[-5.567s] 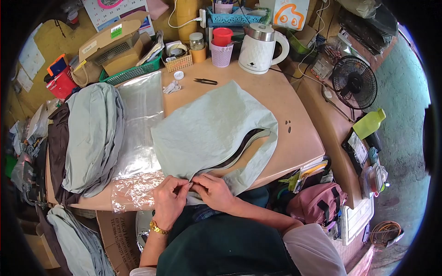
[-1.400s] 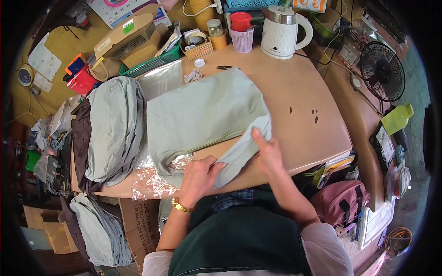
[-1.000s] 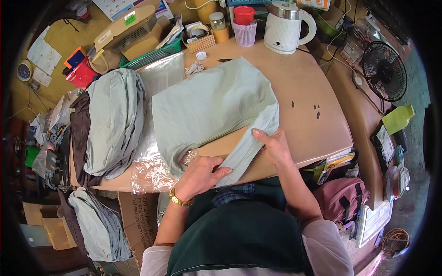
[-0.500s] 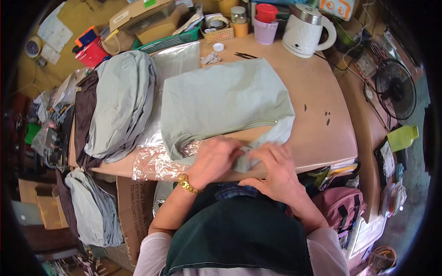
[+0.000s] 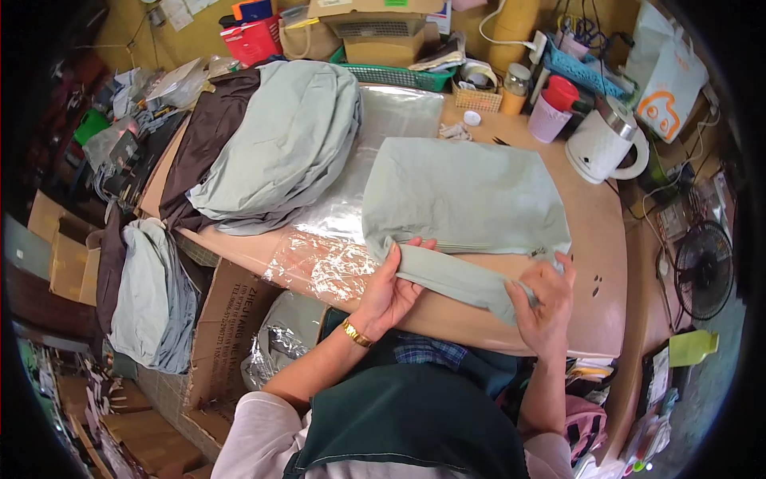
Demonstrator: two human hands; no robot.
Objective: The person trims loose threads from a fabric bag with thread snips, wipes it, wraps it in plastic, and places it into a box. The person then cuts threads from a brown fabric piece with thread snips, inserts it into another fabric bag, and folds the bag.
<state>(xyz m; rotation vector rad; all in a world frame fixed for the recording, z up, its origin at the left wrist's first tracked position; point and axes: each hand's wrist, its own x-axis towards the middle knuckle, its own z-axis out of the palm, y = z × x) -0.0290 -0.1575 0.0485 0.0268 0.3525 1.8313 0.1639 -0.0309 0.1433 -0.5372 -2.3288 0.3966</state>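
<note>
A pale grey-green fabric bag lies flat on the brown-covered table. Its zip runs along the edge nearest me, and the zip pull shows at the right end. The bag's wide strap stretches across in front of this edge, flattened between my hands. My left hand, with a gold watch on the wrist, pinches the strap near its left end, thumb on top. At the right end, the curled fingers and thumb of my right hand grip the strap.
A stack of similar grey-green and dark brown bags lies left of clear plastic sheets. A white kettle, a pink cup and a green basket line the back. Below stands an open cardboard box.
My hands have moved apart, and the strap, bunched between them before, now lies stretched and flat. The bag's opening looks narrower. My view has turned left.
</note>
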